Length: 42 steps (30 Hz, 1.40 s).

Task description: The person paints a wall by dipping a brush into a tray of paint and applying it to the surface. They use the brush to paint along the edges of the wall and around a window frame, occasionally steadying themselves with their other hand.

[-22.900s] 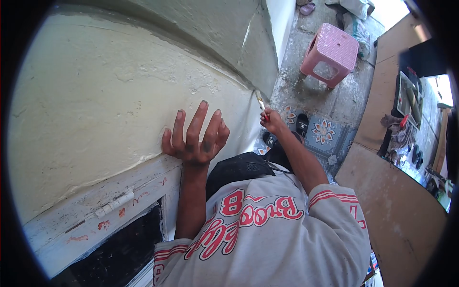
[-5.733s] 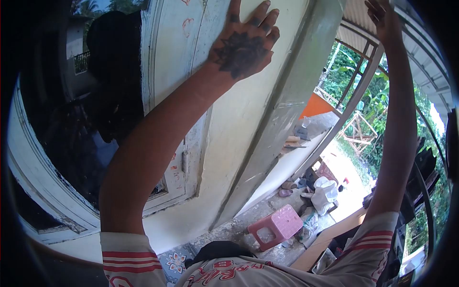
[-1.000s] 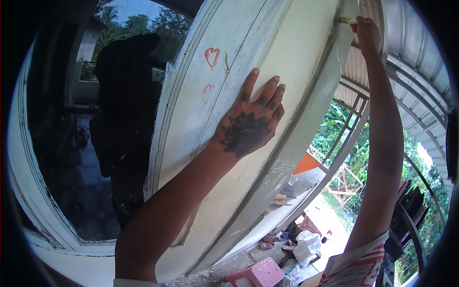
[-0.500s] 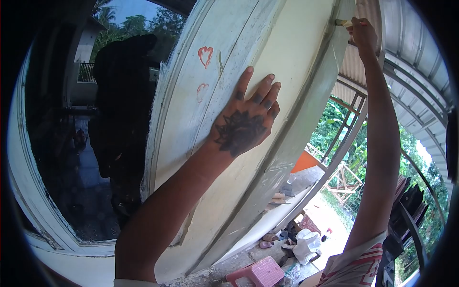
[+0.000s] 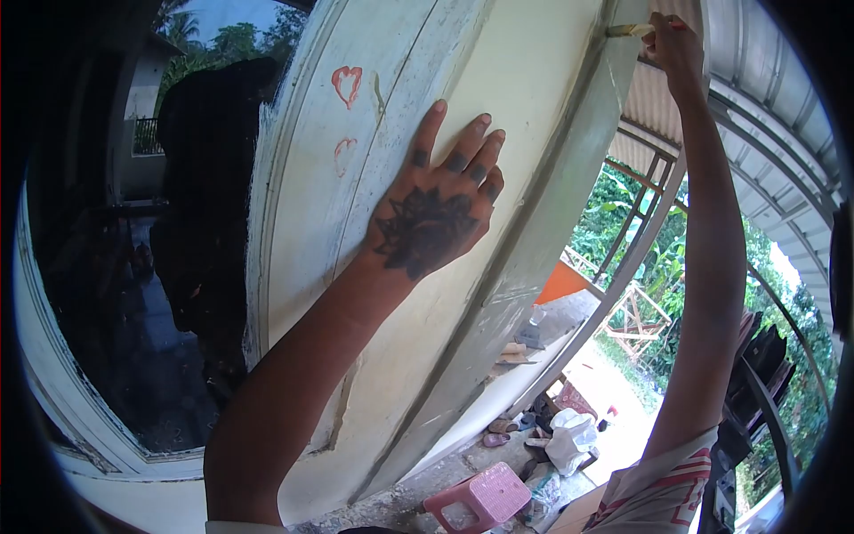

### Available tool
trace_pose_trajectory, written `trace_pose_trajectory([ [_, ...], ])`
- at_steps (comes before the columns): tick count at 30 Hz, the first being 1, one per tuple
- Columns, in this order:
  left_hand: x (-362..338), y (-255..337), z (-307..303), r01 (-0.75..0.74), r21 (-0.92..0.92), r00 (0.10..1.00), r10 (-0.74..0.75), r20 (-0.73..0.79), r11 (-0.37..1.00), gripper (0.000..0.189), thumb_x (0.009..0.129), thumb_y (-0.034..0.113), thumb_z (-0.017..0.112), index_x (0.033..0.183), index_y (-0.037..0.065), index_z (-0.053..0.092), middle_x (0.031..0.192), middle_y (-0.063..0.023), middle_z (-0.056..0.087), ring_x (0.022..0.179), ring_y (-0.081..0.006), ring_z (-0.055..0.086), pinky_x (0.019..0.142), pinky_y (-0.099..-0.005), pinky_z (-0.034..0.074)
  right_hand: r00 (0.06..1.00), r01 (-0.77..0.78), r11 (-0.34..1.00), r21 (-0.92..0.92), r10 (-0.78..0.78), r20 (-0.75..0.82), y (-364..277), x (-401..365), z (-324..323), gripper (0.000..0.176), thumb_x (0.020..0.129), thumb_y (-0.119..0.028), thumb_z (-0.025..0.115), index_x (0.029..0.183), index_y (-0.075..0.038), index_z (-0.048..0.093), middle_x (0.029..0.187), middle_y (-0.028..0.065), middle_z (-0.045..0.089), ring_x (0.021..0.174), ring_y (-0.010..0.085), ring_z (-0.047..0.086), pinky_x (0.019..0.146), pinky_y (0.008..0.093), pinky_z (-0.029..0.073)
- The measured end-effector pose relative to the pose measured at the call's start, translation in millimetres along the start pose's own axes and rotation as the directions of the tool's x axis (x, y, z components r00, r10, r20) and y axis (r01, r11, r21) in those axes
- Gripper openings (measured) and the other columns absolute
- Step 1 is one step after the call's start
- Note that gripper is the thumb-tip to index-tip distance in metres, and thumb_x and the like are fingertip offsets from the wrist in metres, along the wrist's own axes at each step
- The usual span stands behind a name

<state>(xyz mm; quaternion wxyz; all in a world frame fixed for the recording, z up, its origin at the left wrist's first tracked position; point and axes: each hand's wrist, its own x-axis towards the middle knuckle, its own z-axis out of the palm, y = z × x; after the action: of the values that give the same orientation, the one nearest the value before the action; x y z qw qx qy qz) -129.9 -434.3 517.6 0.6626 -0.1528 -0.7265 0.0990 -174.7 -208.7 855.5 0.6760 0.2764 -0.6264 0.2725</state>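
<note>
My left hand [image 5: 440,200] lies against the painted wooden panel [image 5: 511,98], its fingers stretched out and apart. High at the right, my right hand [image 5: 673,52] is closed around the handle of a paintbrush [image 5: 630,30]. The bristles point left and meet the greyish-green post [image 5: 569,191] beside the panel, near its top. Two red hearts are drawn on the bluish-white boards left of my left hand; the upper heart [image 5: 348,86] is the bolder one.
A dark glass pane [image 5: 191,356] with reflections fills the left. Below stand a pink plastic stool [image 5: 485,498], a white bag [image 5: 571,439] and several shoes [image 5: 498,432]. A corrugated metal roof [image 5: 774,98] curves overhead at the right, with greenery beyond.
The view has shifted slightly, so the wall and my left hand appear farther left. My right hand has raised the brush a little along the post; the left stays pressed to the panel.
</note>
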Motion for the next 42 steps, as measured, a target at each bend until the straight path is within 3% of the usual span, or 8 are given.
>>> trace_pose_trajectory([
  [8,0,1,0,0.001,0.033,1.000,-0.001,0.007,0.999,0.033,0.084,0.037,0.066,0.108,0.014,0.068,0.142,-0.0022,0.050,0.141,-0.0187,0.034,0.120,-0.0574,0.015,0.999,0.032,0.994,0.104,-0.031,-0.011,10,-4,-2,0.016,0.091,-0.022,0.059,0.085,-0.008,0.060,0.066,0.0070,0.064,0.051,0.0137,0.058,0.040,0.0304,0.049],
  [10,-1,1,0,0.008,0.035,1.000,-0.008,0.011,0.999,0.033,0.085,0.037,0.065,0.108,0.014,0.068,0.142,-0.0018,0.050,0.141,-0.0187,0.033,0.120,-0.0571,0.014,0.987,-0.022,0.996,-0.085,0.036,0.158,28,13,-4,0.037,0.085,-0.041,0.058,0.093,-0.006,0.068,0.076,0.0039,0.071,0.066,0.0118,0.064,0.068,0.0286,0.050],
  [14,0,0,-1,0.006,0.042,1.000,-0.007,0.020,0.999,0.032,0.085,0.036,0.064,0.108,0.014,0.068,0.142,-0.0015,0.051,0.141,-0.0179,0.034,0.120,-0.0568,0.014,0.980,-0.008,0.981,-0.194,0.046,0.192,-5,1,-11,0.035,0.087,-0.040,0.056,0.093,-0.007,0.066,0.076,0.0054,0.072,0.067,0.0151,0.066,0.069,0.0313,0.051],
  [16,0,1,-1,0.003,0.029,1.000,-0.004,0.021,1.000,0.031,0.085,0.036,0.064,0.108,0.014,0.068,0.142,-0.0015,0.051,0.141,-0.0177,0.034,0.120,-0.0566,0.014,0.998,-0.065,0.998,0.024,0.065,0.004,-40,-24,-10,0.016,0.092,-0.022,0.059,0.084,-0.007,0.060,0.066,0.0073,0.064,0.051,0.0139,0.058,0.040,0.0307,0.049],
  [26,0,0,-5,0.013,0.029,0.999,-0.015,0.046,1.000,0.034,0.085,0.036,0.064,0.111,0.014,0.067,0.142,-0.0014,0.050,0.141,-0.0176,0.034,0.121,-0.0559,0.013,0.996,0.061,0.987,-0.150,-0.050,0.078,-14,-10,-2,0.020,0.088,-0.026,0.057,0.081,-0.007,0.062,0.059,0.0077,0.065,0.047,0.0161,0.061,0.042,0.0325,0.049],
  [32,0,0,3,-0.009,-0.042,0.995,0.005,-0.099,0.999,0.027,0.088,0.025,0.054,0.106,0.009,0.067,0.137,-0.0069,0.057,0.136,-0.0225,0.042,0.118,-0.0581,0.020,0.994,-0.089,0.983,-0.164,0.098,0.047,-25,-4,2,0.019,0.087,-0.025,0.058,0.081,-0.008,0.064,0.059,0.0079,0.065,0.046,0.0165,0.061,0.043,0.0322,0.049],
  [37,0,1,0,0.022,0.023,1.000,-0.022,0.000,0.999,0.040,0.085,0.038,0.065,0.119,0.016,0.066,0.142,-0.0018,0.050,0.141,-0.0179,0.034,0.121,-0.0557,0.013,0.952,0.246,0.960,-0.134,-0.265,-0.155,-3,7,17,0.013,0.090,-0.019,0.059,0.084,-0.008,0.063,0.065,0.0129,0.067,0.056,0.0217,0.067,0.054,0.0375,0.053],
  [42,-1,0,-1,0.012,0.016,1.000,-0.012,0.013,1.000,0.041,0.085,0.037,0.065,0.119,0.015,0.066,0.142,-0.0022,0.051,0.141,-0.0184,0.034,0.121,-0.0561,0.013,0.979,0.182,0.954,-0.238,-0.198,-0.047,-11,-13,16,0.017,0.087,-0.021,0.059,0.081,-0.005,0.063,0.065,0.0154,0.067,0.061,0.0244,0.069,0.059,0.0392,0.053],
])
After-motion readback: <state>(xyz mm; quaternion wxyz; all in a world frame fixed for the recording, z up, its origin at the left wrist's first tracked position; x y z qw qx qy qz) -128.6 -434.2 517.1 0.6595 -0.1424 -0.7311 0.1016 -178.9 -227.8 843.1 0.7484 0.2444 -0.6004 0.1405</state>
